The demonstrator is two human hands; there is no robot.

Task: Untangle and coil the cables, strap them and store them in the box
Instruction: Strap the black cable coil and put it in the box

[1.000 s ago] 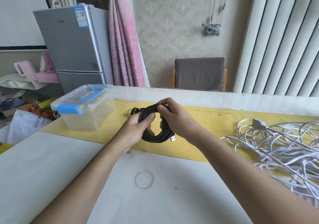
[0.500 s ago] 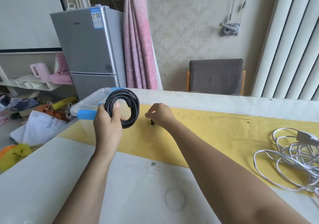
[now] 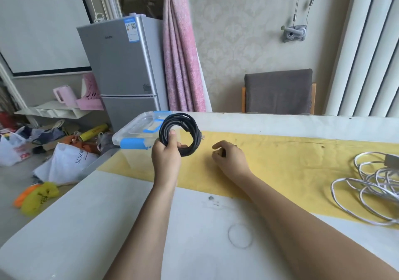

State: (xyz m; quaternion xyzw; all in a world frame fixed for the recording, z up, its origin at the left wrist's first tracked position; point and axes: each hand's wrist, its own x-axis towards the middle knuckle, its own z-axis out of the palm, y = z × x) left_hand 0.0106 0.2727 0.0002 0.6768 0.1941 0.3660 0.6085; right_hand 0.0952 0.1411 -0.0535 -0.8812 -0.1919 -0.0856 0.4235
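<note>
Left hand [image 3: 166, 156] grips the black cable coil [image 3: 195, 138] at its lower-left arc. Thumb is clamped over the bundle, fingers are wrapped behind, and the coil stands upright off the table. No strap visible on it.

Right hand [image 3: 232, 157] is just right of the grip, low over the yellow cloth [image 3: 280, 161]. Fingers are curled, pinching a small dark piece [image 3: 223, 153]: probably the strap, too small to confirm.

Box [image 3: 129, 138] is directly behind the grip, slightly left, lid on. White cables [image 3: 367, 184] are well off to the right in a loose heap.

Risks:
- Single-point hold on an unstrapped coil: ease the thumb and the outer loops spring out.
- The free end opposite the grip can snag or unwind.
- A strap fed through one-handed may miss some turns.
- The closed box needs a free hand, so opening it before strapping likely costs the coil shape.
</note>
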